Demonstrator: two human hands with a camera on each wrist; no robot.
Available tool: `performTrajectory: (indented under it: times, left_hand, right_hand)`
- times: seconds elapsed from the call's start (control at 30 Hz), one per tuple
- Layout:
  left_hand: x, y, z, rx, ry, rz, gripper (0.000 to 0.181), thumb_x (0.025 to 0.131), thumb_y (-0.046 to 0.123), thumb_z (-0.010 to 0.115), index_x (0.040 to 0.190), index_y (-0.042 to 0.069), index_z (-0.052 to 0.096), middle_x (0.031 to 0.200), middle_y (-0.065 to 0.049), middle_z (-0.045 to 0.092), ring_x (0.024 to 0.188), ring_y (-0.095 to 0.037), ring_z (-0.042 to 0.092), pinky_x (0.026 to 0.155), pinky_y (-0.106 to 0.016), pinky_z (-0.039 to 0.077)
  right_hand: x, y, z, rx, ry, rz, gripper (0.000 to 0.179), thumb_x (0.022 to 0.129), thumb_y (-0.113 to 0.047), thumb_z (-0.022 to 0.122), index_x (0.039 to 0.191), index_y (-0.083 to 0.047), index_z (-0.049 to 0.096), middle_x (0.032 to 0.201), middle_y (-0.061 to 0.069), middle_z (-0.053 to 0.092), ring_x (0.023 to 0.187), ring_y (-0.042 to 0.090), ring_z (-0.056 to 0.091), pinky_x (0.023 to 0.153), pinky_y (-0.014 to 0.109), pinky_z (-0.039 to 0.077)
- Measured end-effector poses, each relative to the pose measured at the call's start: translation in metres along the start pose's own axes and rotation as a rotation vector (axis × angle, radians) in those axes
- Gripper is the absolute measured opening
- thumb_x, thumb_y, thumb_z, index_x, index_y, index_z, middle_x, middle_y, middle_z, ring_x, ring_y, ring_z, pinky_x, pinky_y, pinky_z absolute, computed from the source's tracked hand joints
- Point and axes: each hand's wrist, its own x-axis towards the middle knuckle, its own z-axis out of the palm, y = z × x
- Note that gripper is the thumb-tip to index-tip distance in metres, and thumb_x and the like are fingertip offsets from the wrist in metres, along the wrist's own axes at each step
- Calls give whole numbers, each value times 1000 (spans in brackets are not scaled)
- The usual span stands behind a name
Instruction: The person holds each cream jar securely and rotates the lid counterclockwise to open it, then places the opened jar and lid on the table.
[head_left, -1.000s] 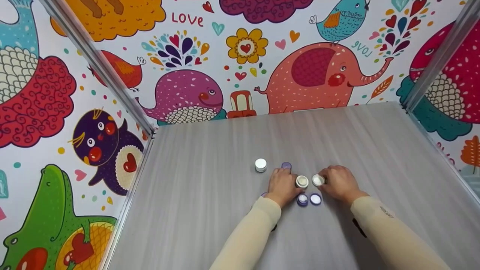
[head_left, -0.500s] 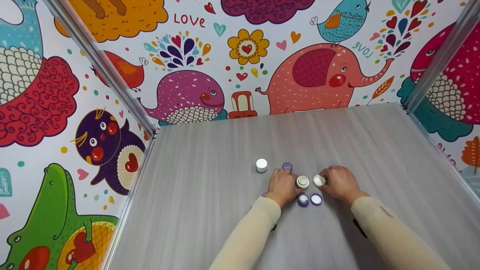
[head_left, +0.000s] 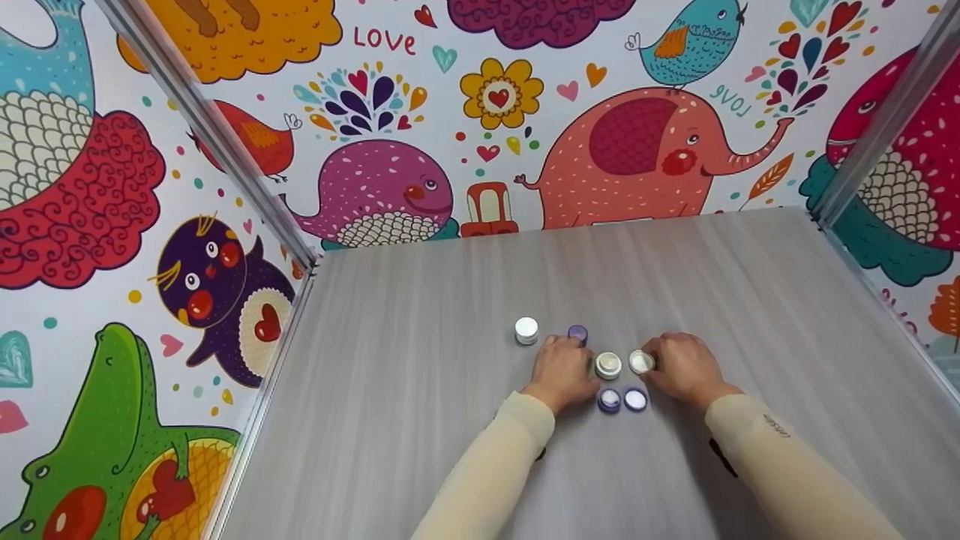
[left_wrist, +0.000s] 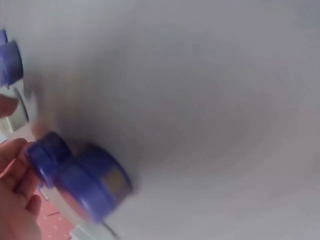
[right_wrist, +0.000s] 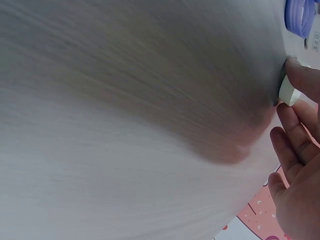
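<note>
In the head view my left hand (head_left: 564,371) is just left of an open white jar (head_left: 608,365), a small gap between them. Its fingers (left_wrist: 15,167) reach beside a small purple jar (left_wrist: 47,155) in the left wrist view, with the thumb spread apart from them. A larger purple jar (left_wrist: 95,185) overlaps the small one there. My right hand (head_left: 682,367) pinches a white lid (right_wrist: 289,92) between thumb and fingertips, at the tabletop. In the head view this lid shows its pale inside, right of the open jar.
An open purple jar (head_left: 609,400) and an upturned purple lid (head_left: 635,399) lie side by side nearer me. A closed white jar (head_left: 526,331) stands farther left. Patterned panels (head_left: 390,187) border the grey table (head_left: 420,360) at the back and sides.
My left hand has drawn slightly left, away from the open white jar it was touching. The right hand keeps its hold on the white lid. The head view has shifted slightly.
</note>
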Motion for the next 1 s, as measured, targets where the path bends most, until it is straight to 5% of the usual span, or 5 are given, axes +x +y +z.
performTrajectory:
  times: [0.13, 0.3, 1.0]
  left_hand:
    - [-2, -13, -5, -22, 84, -31, 21, 76, 35, 71, 88, 19, 77, 89, 5, 68, 87, -18, 63, 82, -31, 42]
    - [-2, -28, -7, -49, 124, -139, 32, 80, 36, 71, 104, 16, 73, 100, 2, 66, 99, -18, 61, 91, -34, 40]
    - [16, -34, 3, -56, -68, -272, 62, 83, 59, 69, 126, 15, 67, 143, -3, 51, 137, -22, 40, 113, -37, 25]
  right_hand:
    - [0, 1, 0, 2, -2, 0, 23, 68, -12, 82, 89, -5, 75, 84, 6, 68, 83, 34, 64, 80, 53, 48]
    - [0, 4, 1, 9, 5, -1, 24, 67, -13, 82, 88, -5, 74, 83, 6, 67, 82, 33, 63, 79, 52, 48]
    - [1, 2, 1, 22, -22, 8, 24, 68, -12, 81, 90, -4, 74, 83, 6, 66, 81, 30, 62, 78, 53, 47]
